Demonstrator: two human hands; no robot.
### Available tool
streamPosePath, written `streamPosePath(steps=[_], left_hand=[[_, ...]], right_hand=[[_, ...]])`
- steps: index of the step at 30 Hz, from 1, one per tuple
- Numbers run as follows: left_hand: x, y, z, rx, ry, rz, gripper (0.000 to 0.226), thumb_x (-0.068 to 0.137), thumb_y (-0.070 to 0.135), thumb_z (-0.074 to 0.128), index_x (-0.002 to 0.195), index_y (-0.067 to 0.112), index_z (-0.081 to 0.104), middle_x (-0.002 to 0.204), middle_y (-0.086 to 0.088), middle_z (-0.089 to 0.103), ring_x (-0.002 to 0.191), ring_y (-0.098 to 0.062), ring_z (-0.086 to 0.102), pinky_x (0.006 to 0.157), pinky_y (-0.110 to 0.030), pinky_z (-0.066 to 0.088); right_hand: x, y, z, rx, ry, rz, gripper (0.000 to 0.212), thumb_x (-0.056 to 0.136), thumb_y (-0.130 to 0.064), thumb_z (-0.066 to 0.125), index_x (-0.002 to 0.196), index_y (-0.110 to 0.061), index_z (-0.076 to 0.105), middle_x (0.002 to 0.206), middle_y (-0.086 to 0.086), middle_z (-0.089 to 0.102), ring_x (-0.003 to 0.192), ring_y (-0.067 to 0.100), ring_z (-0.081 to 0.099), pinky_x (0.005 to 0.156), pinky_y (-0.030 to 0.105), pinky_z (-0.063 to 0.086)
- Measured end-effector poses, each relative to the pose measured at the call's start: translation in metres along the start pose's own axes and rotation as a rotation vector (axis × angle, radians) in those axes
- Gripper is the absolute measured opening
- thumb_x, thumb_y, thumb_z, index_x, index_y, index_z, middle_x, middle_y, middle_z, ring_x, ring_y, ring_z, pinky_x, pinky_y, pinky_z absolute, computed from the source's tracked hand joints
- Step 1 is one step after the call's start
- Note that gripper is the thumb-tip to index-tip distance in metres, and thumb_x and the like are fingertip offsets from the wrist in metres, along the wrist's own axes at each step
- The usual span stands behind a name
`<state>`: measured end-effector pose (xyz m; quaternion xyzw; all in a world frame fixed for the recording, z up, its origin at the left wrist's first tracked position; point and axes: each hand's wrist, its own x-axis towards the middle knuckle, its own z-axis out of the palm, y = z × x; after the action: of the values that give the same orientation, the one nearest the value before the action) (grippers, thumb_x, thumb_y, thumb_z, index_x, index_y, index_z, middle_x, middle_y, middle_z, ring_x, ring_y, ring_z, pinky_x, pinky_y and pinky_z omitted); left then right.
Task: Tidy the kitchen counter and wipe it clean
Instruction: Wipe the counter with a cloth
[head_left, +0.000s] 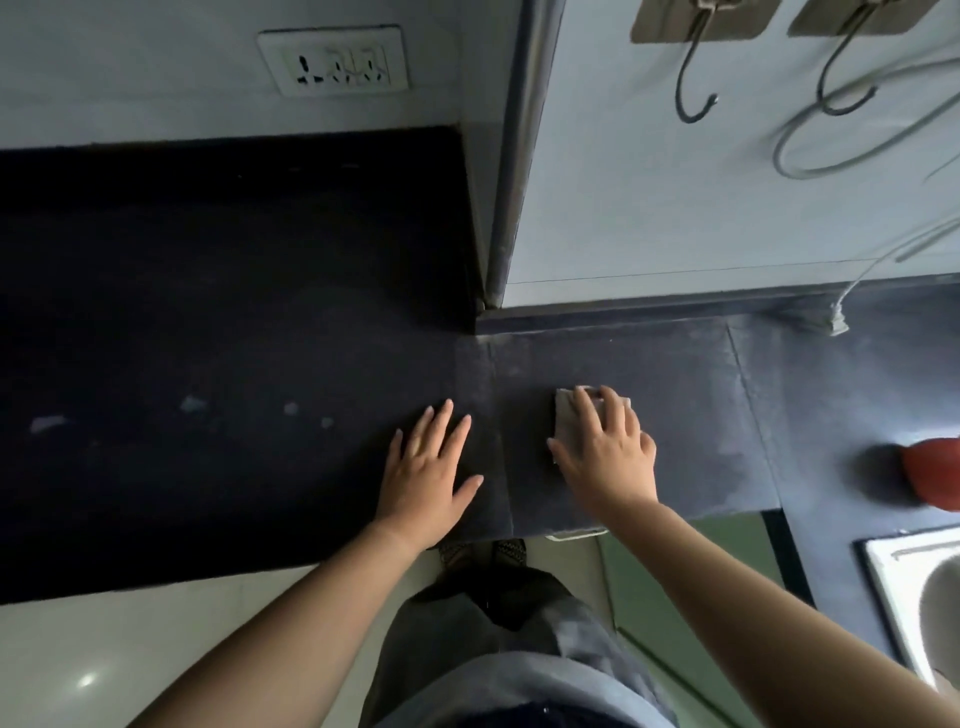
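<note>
A dark stone counter (218, 322) runs across the view. My right hand (605, 452) presses flat on a pale grey folded cloth (566, 415) that lies on the counter's middle section; only the cloth's far left corner shows past my fingers. My left hand (428, 467) rests palm down on the bare counter just left of the cloth, fingers spread, holding nothing. A few pale smudges (192, 402) mark the counter farther left.
A red rounded object (932, 475) sits at the right edge. A steel sink (919, 587) lies at the lower right. A wall socket (335, 60), two hooks (693, 88) and a white cable (852, 291) are on the wall behind. The counter's front edge is just below my wrists.
</note>
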<state>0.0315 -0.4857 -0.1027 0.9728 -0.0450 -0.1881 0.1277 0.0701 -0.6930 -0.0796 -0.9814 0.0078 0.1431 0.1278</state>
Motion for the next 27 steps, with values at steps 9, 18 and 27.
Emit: streamPosePath(steps=[9, 18, 27], left_hand=[[0.0, 0.003, -0.003, 0.017, -0.024, -0.025, 0.07, 0.093, 0.049, 0.036, 0.149, 0.026, 0.003, 0.159, 0.001, -0.009, 0.147, -0.02, -0.006, 0.117, -0.047, 0.007], [-0.007, -0.004, -0.013, 0.05, -0.055, -0.011, 0.063, 0.094, 0.047, 0.035, 0.148, 0.028, 0.008, 0.16, 0.003, -0.001, 0.147, -0.017, 0.001, 0.118, -0.046, 0.011], [-0.051, -0.1, -0.041, -0.102, 0.124, -0.11, 0.057, 0.093, 0.047, 0.036, 0.145, 0.028, 0.023, 0.154, 0.005, 0.026, 0.143, -0.014, 0.02, 0.113, -0.042, 0.025]], right_hand=[[0.0, 0.007, 0.011, -0.075, 0.005, -0.108, 0.068, 0.083, -0.06, 0.047, 0.141, -0.031, 0.028, 0.148, 0.008, 0.027, 0.131, 0.033, 0.027, 0.092, 0.053, 0.036], [-0.007, -0.011, 0.012, 0.109, -0.034, -0.206, 0.064, 0.079, -0.044, 0.065, 0.135, -0.023, 0.042, 0.134, 0.012, 0.04, 0.114, 0.036, 0.041, 0.085, 0.044, 0.048], [0.0, -0.138, 0.019, 0.25, -0.019, -0.382, 0.062, 0.079, -0.04, 0.068, 0.133, -0.027, 0.042, 0.129, 0.005, 0.043, 0.114, 0.029, 0.041, 0.092, 0.039, 0.042]])
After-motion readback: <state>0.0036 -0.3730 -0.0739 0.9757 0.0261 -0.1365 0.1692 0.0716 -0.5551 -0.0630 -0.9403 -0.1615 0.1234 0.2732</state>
